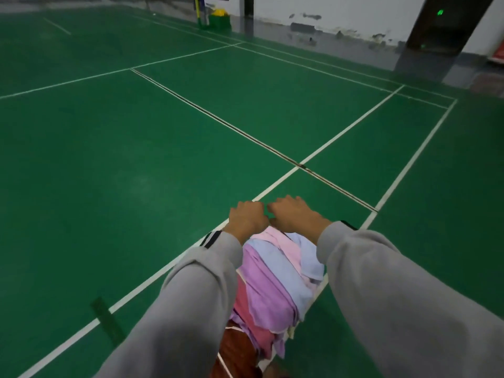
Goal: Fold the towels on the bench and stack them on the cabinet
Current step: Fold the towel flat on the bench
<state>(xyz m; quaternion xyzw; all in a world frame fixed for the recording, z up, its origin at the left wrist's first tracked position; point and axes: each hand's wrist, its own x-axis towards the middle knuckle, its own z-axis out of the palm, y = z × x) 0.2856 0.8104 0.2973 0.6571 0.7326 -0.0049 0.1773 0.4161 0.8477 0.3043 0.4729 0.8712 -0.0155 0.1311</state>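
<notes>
A pile of towels (272,279) in pink, purple, light blue and red lies between my two grey-sleeved forearms, close to my body and raised off the floor. My left hand (246,221) and my right hand (293,216) sit side by side at the pile's far end. Their fingers curl down over the far edge of the top pink towel (275,233). The fingertips are hidden behind the pile. A rust-brown cloth (231,350) shows under the pile at the bottom edge. Neither bench nor cabinet is in view.
A green sports court floor (136,159) with white lines stretches ahead. A green bin with yellow contents (218,19) stands by the far wall. A dark pillar (436,25) rises at the top right. A dark green strip (107,320) lies on the floor at the lower left.
</notes>
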